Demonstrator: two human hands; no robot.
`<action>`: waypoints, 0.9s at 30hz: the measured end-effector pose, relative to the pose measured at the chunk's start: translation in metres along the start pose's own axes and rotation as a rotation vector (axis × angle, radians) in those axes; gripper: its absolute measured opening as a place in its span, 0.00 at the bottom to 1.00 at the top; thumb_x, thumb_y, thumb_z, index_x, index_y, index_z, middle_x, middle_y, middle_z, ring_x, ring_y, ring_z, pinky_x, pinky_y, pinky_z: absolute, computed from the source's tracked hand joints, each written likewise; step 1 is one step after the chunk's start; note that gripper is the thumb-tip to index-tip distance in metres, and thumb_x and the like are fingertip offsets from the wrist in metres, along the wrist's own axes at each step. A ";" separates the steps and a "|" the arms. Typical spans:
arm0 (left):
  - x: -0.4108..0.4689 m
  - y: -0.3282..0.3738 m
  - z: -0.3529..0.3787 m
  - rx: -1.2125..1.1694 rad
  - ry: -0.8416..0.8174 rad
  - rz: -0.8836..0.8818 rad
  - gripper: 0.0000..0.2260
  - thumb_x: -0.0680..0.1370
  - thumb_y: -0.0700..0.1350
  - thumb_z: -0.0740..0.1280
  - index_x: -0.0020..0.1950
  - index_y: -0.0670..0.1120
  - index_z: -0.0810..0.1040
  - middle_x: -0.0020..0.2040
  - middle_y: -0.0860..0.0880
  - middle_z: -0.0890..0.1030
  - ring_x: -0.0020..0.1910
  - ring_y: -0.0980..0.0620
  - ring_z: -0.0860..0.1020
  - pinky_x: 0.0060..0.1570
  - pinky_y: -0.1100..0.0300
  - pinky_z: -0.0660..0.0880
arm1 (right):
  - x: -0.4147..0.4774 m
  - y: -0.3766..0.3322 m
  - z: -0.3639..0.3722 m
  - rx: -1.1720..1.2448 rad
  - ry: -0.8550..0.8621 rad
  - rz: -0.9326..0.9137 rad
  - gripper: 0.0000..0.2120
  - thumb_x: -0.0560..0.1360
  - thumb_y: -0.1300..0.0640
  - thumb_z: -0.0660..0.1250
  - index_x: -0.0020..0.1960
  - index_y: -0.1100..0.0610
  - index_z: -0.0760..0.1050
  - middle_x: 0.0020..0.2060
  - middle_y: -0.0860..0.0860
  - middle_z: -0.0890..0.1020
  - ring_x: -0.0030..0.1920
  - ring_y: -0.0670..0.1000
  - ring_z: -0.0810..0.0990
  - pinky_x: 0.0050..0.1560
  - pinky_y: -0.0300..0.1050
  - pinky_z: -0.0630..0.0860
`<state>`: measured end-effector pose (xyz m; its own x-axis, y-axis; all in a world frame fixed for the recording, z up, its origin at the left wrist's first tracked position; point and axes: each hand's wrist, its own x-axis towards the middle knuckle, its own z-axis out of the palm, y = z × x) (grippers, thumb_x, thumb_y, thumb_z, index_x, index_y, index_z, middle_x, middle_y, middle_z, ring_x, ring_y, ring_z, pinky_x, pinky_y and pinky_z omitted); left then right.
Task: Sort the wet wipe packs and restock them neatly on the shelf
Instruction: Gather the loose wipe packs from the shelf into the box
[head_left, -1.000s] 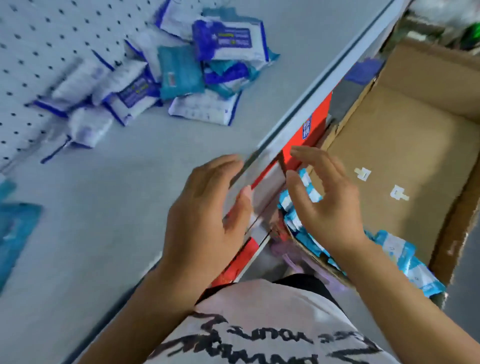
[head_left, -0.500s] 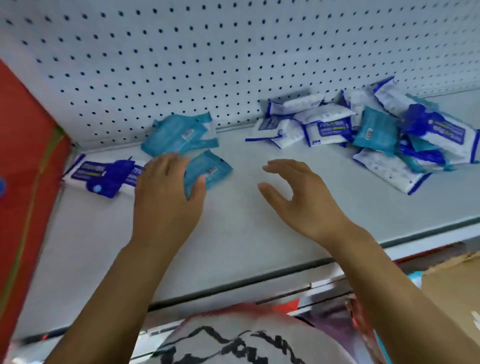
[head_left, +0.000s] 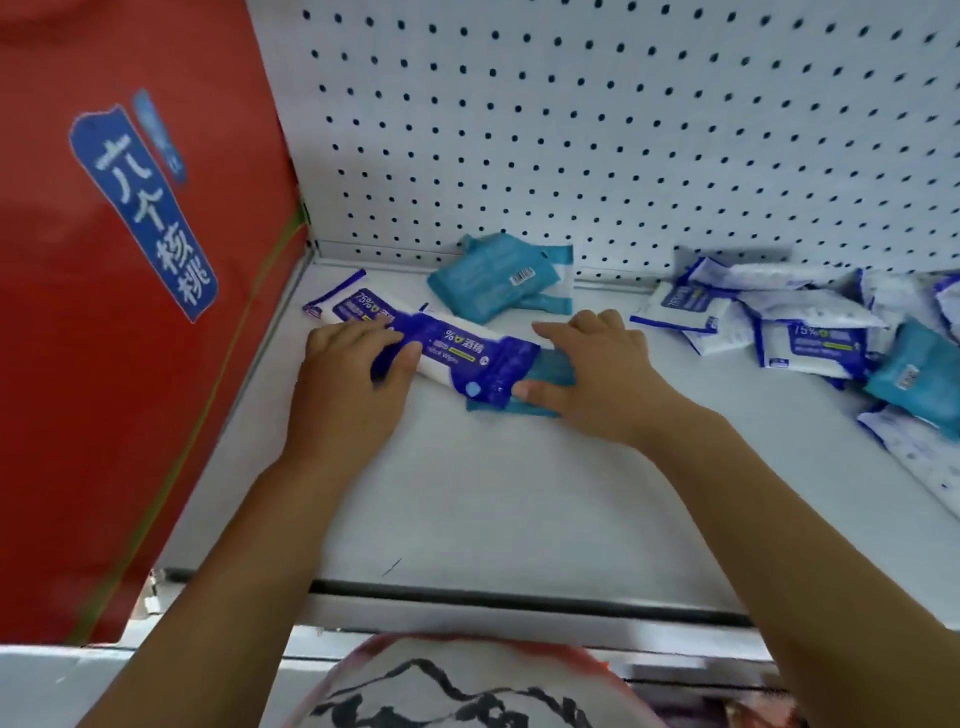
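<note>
The blue-and-white wet wipe pack (head_left: 457, 353) lies on the white shelf (head_left: 519, 493) near its left end. The left hand (head_left: 348, 379) curls around one end. The right hand (head_left: 597, 374), fingers fairly straight, touches the other end and rests on a teal pack (head_left: 553, 366). Loose packs (head_left: 779, 322) are heaped to the right, and a red carton (head_left: 130, 312) stands to the left.

White shirt (head_left: 470, 688), black brushstroke print

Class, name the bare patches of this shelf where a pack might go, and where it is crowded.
Bare: the shelf from left hand and right hand to its front edge, and along the red box. Crowded: the pile of packs at right.
</note>
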<state>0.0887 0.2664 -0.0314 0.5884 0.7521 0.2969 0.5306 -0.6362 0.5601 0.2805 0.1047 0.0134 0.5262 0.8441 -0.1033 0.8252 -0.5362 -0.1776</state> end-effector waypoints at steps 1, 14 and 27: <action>-0.003 0.004 -0.001 -0.071 0.026 -0.023 0.19 0.80 0.57 0.64 0.56 0.45 0.85 0.55 0.49 0.85 0.59 0.42 0.78 0.61 0.56 0.69 | -0.001 0.002 -0.005 -0.001 -0.042 0.052 0.38 0.71 0.29 0.66 0.75 0.47 0.66 0.66 0.51 0.72 0.69 0.55 0.64 0.67 0.54 0.63; 0.014 0.024 0.017 -0.060 0.108 -0.390 0.31 0.75 0.60 0.74 0.71 0.45 0.71 0.68 0.44 0.78 0.69 0.40 0.71 0.70 0.47 0.62 | 0.010 0.038 -0.062 0.367 0.183 0.066 0.15 0.75 0.49 0.73 0.53 0.53 0.70 0.41 0.44 0.75 0.39 0.42 0.74 0.34 0.39 0.67; 0.007 0.030 0.002 -0.323 0.017 -0.527 0.34 0.71 0.62 0.77 0.73 0.52 0.71 0.65 0.54 0.77 0.70 0.51 0.70 0.66 0.52 0.74 | 0.124 0.002 -0.039 0.023 0.046 -0.407 0.25 0.76 0.53 0.73 0.71 0.54 0.72 0.67 0.53 0.73 0.68 0.56 0.65 0.69 0.57 0.65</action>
<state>0.1098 0.2522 -0.0137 0.2862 0.9554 -0.0724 0.5339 -0.0962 0.8401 0.3554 0.2078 0.0382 0.1665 0.9857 0.0241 0.9635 -0.1575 -0.2167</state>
